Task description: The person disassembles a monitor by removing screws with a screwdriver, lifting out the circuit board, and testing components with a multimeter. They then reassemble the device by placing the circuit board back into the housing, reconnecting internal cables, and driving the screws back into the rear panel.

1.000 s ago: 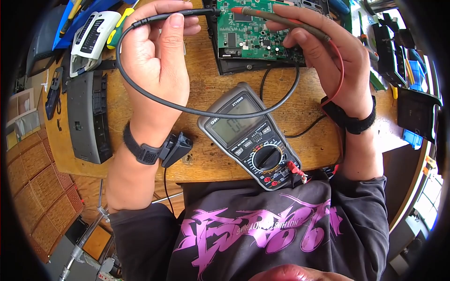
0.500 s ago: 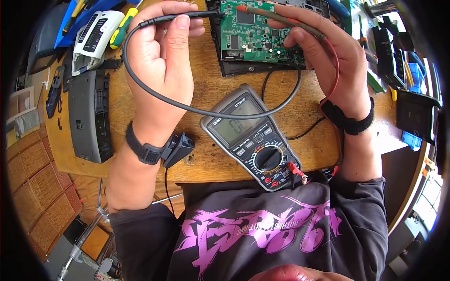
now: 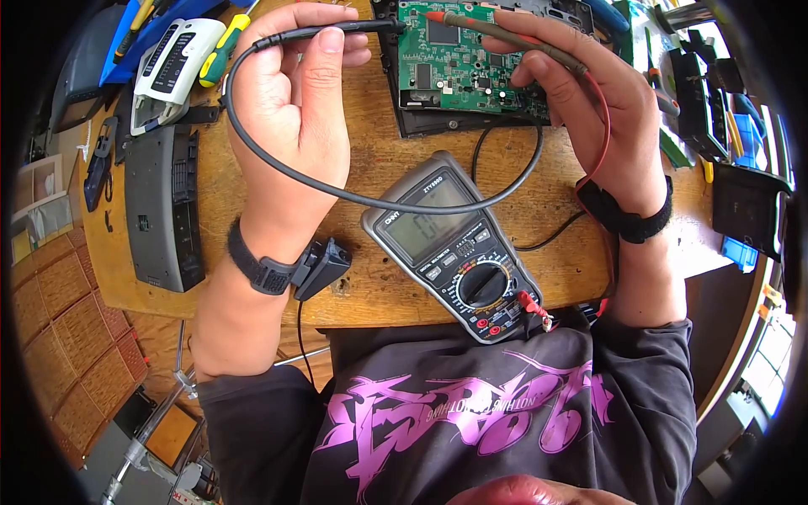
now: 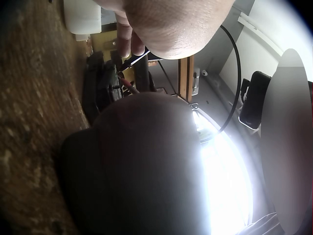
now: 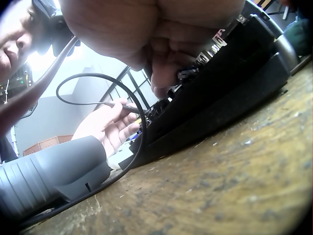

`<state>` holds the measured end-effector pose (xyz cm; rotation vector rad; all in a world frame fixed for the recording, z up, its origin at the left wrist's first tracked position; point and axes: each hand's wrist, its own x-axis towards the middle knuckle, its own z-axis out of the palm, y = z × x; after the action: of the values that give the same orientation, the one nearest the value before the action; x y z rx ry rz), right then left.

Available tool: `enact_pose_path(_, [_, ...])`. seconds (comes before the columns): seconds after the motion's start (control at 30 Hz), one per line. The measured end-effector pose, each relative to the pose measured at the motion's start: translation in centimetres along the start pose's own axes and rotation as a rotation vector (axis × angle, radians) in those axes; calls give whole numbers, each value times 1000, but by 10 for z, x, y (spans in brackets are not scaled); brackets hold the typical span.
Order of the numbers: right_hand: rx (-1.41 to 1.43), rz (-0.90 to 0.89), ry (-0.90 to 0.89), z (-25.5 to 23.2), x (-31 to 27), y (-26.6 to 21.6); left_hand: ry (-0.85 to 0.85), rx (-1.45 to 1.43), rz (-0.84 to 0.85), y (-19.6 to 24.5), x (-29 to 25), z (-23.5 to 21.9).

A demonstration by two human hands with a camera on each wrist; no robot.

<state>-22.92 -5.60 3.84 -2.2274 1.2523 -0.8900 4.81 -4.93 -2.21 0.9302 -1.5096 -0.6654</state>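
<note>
My left hand (image 3: 290, 109) pinches a black test probe (image 3: 353, 28) between thumb and fingers, its tip pointing right at the left edge of a green circuit board (image 3: 459, 80). From the other side, my right hand (image 3: 602, 109) holds a red-tipped test probe (image 3: 497, 34) like a pen, with its tip over the board near a large square chip (image 3: 443, 32). A grey digital multimeter (image 3: 481, 284) lies tilted on the wooden table between my forearms. The black lead loops across its lit display. In the right wrist view, the board's black casing (image 5: 210, 107) rests on the table.
Left of my forearm lies a long black plastic housing (image 3: 160, 215). Beyond it are a white cable tester (image 3: 178, 63) and a yellow-green screwdriver (image 3: 223, 50). Black parts (image 3: 703, 93) and a dark bin (image 3: 752, 202) stand at the right. The table edge (image 3: 379, 316) runs close to my body.
My left hand and the black probe have shifted slightly right. The red probe's tip has moved a little right over the board. The last half second shows almost no movement.
</note>
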Motion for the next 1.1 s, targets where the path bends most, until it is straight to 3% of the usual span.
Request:
enact_pose_path(0.2, [201,-58,-15,-1,0,16,1,6,-4,1,0,0])
enact_pose_path(1.1, [116,-50,-4,-1,1,5,21,-4,6,-3,1,4])
